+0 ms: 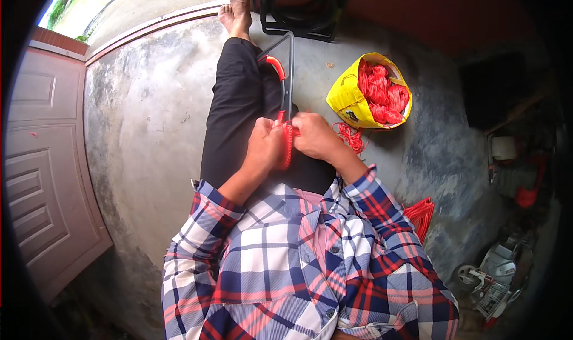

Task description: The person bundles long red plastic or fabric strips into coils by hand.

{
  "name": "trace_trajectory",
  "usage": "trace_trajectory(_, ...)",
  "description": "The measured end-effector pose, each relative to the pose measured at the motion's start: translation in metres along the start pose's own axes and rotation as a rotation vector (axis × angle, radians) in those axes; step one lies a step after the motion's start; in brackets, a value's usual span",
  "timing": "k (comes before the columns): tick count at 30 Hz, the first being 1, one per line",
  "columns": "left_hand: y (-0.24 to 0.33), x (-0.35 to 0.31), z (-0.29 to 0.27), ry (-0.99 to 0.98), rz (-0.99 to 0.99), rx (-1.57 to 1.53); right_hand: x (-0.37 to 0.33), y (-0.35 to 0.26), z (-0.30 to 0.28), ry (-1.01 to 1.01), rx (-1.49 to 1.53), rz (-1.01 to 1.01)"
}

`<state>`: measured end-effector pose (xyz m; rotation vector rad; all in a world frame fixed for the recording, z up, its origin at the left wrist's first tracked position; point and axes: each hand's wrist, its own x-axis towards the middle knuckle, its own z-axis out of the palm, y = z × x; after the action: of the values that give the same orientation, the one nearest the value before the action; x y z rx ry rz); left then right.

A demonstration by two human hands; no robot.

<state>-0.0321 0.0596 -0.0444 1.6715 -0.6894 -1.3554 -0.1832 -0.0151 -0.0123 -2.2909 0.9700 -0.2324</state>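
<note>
I sit on a concrete floor with my legs stretched out. A dark metal frame (290, 71), partly wrapped in red cord, lies along my lap. My left hand (265, 146) grips the wrapped red cord (288, 146) on the frame's near end. My right hand (314, 136) pinches the same cord from the right side. A loose strand of red cord (351, 137) trails off to the right of my right hand. More of the frame stands by my feet (236, 8).
A yellow bag (349, 98) full of red cord bundles (381, 92) stands on the floor to my right. Another red bundle (421, 216) lies by my right elbow. A panelled door (45, 173) is at left. Clutter and a small machine (498, 271) sit at right.
</note>
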Motion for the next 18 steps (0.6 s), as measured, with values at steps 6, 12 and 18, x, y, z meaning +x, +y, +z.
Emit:
trace_trajectory(6,0.052,-0.008,-0.01,0.301,0.741,0.595,0.0,-0.003,-0.005,0.406,0.373,-0.089)
trace_trajectory(12,0.095,-0.035,0.011,0.005,1.247,0.529,0.002,-0.029,-0.023,0.422,0.436,-0.243)
trace_trajectory(18,0.094,0.001,-0.005,-0.02,0.203,-0.171,-0.033,-0.007,-0.092,0.449,1.464,0.205)
